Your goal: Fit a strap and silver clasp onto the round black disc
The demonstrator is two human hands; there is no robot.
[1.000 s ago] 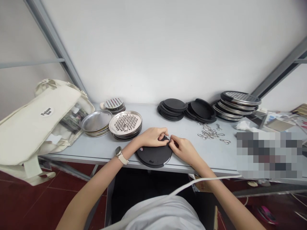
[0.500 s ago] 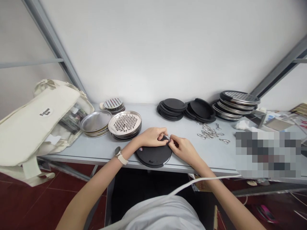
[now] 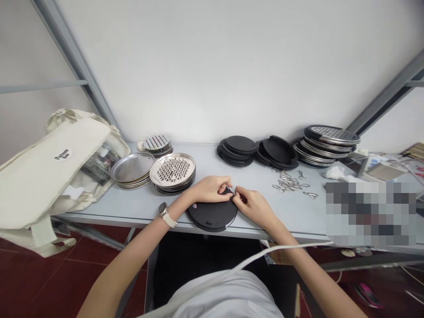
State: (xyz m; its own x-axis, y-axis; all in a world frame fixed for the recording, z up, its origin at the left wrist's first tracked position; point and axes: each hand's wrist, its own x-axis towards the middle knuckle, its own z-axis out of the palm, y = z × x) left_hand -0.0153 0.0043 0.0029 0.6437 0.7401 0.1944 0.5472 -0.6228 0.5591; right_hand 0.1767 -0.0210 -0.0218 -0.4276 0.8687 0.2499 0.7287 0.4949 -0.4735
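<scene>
Hands meeting over black disc (image 3: 212,214), lying flat at table's (image 3: 142,204) near edge, 6 o'clock of the worktop. Left hand (image 3: 209,189) curled, fingertips pressed on disc's far rim; right hand (image 3: 253,206) pinching small metal clip (image 3: 231,191) against that rim. Clip's long axis running roughly 10 to 4 o'clock; which end leads, too small to tell. Loose metal clips (image 3: 291,183) at 2 o'clock of disc, black disc stacks (image 3: 258,153) at 1 o'clock, grater plates (image 3: 172,171) at 10 o'clock, cream bag (image 3: 56,168) at 9 o'clock.
</scene>
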